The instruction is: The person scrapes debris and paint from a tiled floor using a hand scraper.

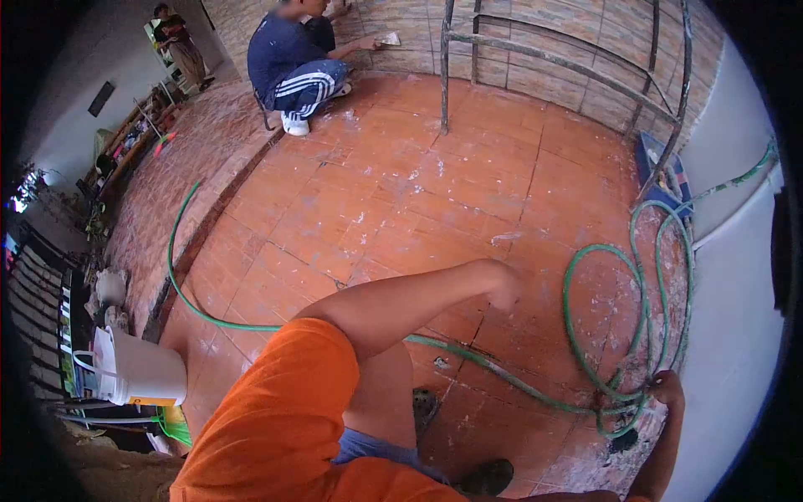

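My right hand [667, 390] is low at the right, its fingers closed around the lower strands of a coiled green garden hose [569, 293]. The loops of the hose lie against the white wall beside it. My left arm reaches across the middle of the view, bent at the wrist. At its end my left hand [504, 289] hangs over the tiles, its fingers hidden behind the back of the hand. One length of hose runs across the floor beneath my left arm and curves up to the left.
Orange floor tiles [468, 209] carry white splatters. A metal frame [556, 58] stands at the back, beside a blue bin [663, 174]. One person [293, 67] crouches at the tiled wall with a putty knife [389, 39]; another person [177, 42] stands far left. A white bucket [142, 368] sits left.
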Demonstrator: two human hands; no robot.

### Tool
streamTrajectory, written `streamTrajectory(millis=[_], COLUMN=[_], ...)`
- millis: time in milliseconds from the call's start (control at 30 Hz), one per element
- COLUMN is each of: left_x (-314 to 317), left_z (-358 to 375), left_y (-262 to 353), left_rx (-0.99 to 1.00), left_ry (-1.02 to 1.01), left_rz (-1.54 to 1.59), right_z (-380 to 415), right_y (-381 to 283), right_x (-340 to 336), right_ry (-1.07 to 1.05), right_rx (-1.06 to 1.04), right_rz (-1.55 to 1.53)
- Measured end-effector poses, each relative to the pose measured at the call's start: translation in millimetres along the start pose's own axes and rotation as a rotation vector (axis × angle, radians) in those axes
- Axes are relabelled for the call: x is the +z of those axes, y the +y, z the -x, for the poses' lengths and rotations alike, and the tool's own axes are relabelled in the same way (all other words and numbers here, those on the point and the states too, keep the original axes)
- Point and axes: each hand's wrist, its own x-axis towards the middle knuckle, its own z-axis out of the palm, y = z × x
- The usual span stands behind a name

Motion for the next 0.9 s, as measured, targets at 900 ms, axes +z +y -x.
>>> streamTrajectory(millis=[900], left_x=[13.5], left_z=[-27.0], left_y=[-7.5], left_rx=[-0.021], left_ry=[-0.001], left_rz=[-0.053], right_z=[13.9], right_y=[9.2], right_x=[-12.0], right_ry=[-0.222], right_rx=[0.188], right_rz=[-0.048])
